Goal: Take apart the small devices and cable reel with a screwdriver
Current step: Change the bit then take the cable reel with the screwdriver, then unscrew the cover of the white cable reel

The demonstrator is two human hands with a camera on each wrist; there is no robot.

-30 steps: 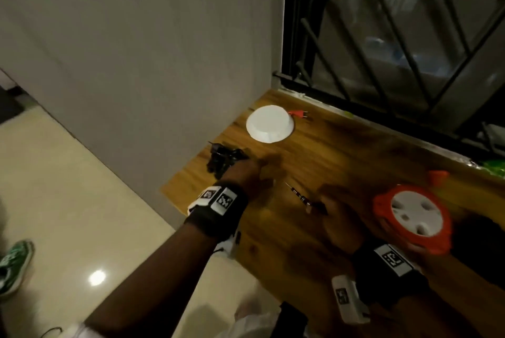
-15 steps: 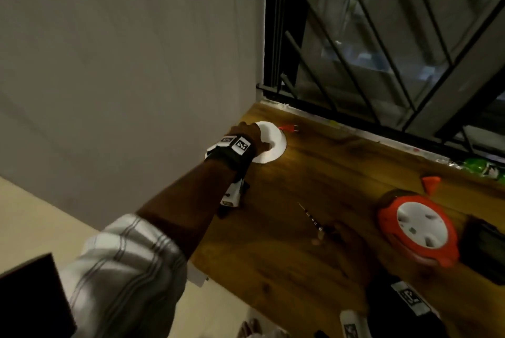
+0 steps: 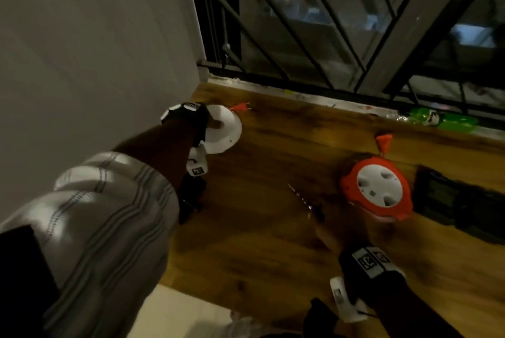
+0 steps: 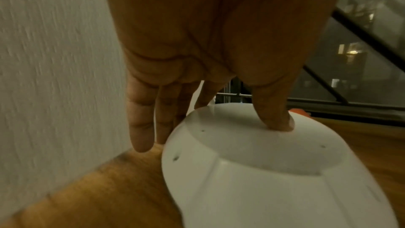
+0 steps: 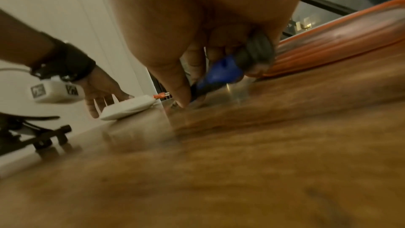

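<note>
- Your left hand [image 4: 197,49] is at the far left corner of the wooden counter [image 3: 259,242], beside the wall [image 3: 95,37]. Its thumb presses down on the top of the white round device [image 4: 252,162], and the fingers [image 4: 140,127] reach down straight along the device's far side. The near edge of the device looks lifted off the counter in the right wrist view.
- A small orange plug [image 3: 240,107] lies just beyond the white device, toward the window frame [image 3: 300,86].
- Your right hand [image 5: 197,23] sits low over the middle of the counter, fingers curled around the blue and black handle of the screwdriver [image 5: 221,74]. The shaft points toward the far left corner, with the tip close to the wood; contact cannot be told.
- The orange cable reel [image 3: 378,192] lies flat toward the right side of the counter, just beside your right hand, its white hub up.
- A black device [image 3: 461,201] lies at the right edge, next to the reel.
- A dark object [image 3: 191,195] sits at the left edge, mostly hidden under your left forearm.
</note>
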